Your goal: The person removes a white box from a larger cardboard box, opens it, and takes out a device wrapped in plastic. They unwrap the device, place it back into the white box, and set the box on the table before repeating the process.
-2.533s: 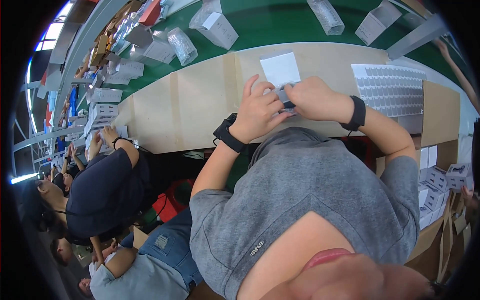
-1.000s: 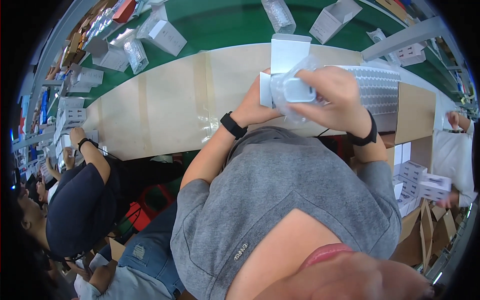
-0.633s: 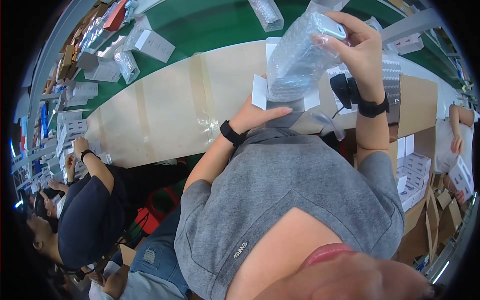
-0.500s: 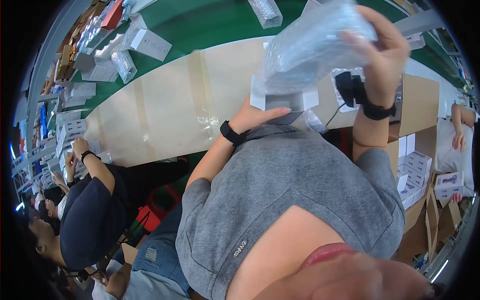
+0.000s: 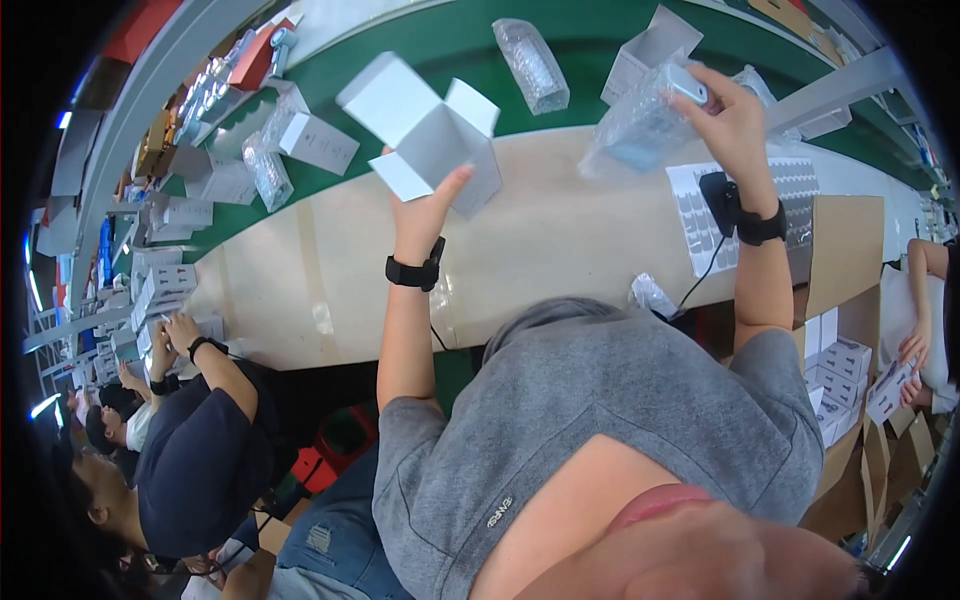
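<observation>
My left hand (image 5: 425, 212) grips a small white cardboard box (image 5: 478, 158), tilted with its flaps spread and nothing seen inside. To the right, my right hand (image 5: 735, 120) is closed around the upper end of a bubble-wrap pouch (image 5: 625, 130). A pale blue and white device (image 5: 682, 83) shows at the pouch's upper end, beside my fingers; its kind is hard to make out. Box and pouch are well apart, both above the cream work surface (image 5: 560, 230).
Bubble-wrapped items (image 5: 530, 65) and an open white box (image 5: 650, 52) lie on the green conveyor (image 5: 425, 35). A label sheet (image 5: 690, 215) is at right, near a large carton (image 5: 845, 255) of small boxes. Co-workers sit left (image 5: 205, 460) and stand right.
My left hand has carried the white box forward and left, away from my body. My right hand has drawn the bubble-wrap pouch away from the box, and the device now shows at its end.
</observation>
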`<state>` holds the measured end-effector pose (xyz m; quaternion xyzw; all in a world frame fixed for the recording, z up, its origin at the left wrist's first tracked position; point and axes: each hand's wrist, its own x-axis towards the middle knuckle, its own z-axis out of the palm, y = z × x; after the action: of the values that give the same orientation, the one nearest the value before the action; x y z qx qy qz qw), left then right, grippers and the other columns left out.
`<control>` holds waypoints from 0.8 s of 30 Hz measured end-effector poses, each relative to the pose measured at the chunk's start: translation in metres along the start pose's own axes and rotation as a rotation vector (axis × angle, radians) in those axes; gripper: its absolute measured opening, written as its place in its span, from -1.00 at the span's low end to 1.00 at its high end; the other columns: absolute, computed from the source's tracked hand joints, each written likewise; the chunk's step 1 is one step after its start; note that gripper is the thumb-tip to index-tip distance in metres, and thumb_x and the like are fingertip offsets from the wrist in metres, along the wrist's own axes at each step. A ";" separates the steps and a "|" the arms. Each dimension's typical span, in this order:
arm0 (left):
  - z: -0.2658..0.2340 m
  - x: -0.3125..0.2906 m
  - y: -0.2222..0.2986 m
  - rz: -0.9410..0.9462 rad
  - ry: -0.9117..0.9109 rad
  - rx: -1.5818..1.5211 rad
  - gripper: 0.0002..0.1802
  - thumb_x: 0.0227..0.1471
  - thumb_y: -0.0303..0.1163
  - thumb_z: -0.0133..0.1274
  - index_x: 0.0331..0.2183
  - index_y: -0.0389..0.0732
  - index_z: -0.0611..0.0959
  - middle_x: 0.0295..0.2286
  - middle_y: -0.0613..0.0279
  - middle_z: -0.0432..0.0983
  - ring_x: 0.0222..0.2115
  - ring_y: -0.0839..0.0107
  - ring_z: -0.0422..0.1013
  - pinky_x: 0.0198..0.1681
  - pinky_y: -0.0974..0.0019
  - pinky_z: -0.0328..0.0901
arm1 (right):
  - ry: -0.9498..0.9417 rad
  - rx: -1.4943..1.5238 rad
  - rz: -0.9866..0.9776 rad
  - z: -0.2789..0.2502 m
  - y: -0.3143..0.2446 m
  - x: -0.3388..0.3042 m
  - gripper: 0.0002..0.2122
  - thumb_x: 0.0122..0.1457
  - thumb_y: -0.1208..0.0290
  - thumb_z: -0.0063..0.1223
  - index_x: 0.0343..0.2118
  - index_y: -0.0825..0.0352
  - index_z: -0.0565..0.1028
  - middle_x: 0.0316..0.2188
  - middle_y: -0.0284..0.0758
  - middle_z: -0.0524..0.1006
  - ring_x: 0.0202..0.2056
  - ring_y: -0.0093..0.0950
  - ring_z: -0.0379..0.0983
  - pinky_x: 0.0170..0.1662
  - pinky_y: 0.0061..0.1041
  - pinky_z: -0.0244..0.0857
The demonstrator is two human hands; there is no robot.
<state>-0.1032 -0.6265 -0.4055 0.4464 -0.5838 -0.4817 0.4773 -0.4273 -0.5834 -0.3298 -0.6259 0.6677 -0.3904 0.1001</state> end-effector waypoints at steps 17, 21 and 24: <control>0.034 -0.035 -0.029 -0.207 -0.169 0.015 -0.10 -0.24 -0.47 0.18 0.06 -0.25 -0.01 -0.10 0.11 0.18 -0.08 0.35 0.17 -0.05 0.27 0.14 | 0.151 -0.237 -0.241 0.062 0.044 -0.086 -0.66 -0.13 0.31 0.15 -0.32 0.38 0.37 -0.59 -0.22 0.43 -0.56 -0.30 0.40 -0.52 -0.41 0.25; 0.038 -0.037 -0.021 -0.247 -0.178 -0.043 -0.11 -0.22 -0.47 0.16 0.07 -0.24 -0.02 -0.08 0.10 0.14 -0.07 0.34 0.15 -0.04 0.26 0.12 | -0.248 -0.351 -0.354 0.093 0.070 -0.144 -0.71 -0.10 0.32 0.07 -0.33 0.37 0.34 -0.61 -0.23 0.41 -0.54 -0.25 0.40 -0.51 -0.32 0.23; 0.043 -0.038 -0.017 -0.191 -0.158 -0.026 -0.10 -0.22 -0.48 0.16 0.07 -0.24 -0.03 -0.07 0.10 0.13 -0.07 0.34 0.15 -0.04 0.28 0.12 | -0.492 -0.340 -0.334 0.105 0.064 -0.177 -0.73 -0.07 0.34 0.03 -0.33 0.35 0.34 -0.60 -0.22 0.41 -0.54 -0.25 0.39 -0.51 -0.31 0.23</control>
<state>-0.1394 -0.5853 -0.4308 0.4545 -0.5682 -0.5662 0.3872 -0.3754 -0.4687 -0.5053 -0.8098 0.5673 -0.1217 0.0871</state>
